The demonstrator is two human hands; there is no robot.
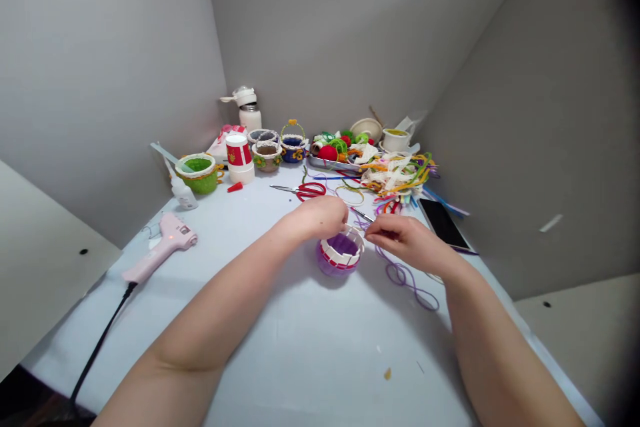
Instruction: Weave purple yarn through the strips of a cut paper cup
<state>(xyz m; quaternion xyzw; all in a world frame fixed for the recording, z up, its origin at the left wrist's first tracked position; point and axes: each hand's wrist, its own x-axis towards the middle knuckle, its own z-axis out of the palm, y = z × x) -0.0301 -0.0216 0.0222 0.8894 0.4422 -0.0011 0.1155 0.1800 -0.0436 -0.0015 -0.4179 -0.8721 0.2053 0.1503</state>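
Left hand (323, 215) grips the small basket (341, 251) rim; right hand (405, 240) at 3 o'clock pinches purple cord (407, 280) — weaving partly done, upper spokes bare.

We look from our head forward and down, close over our own forearms, across the white tabletop (300, 347) toward the grey corner walls (325, 33); ours is the only view.

Soft even light, warped dark edges
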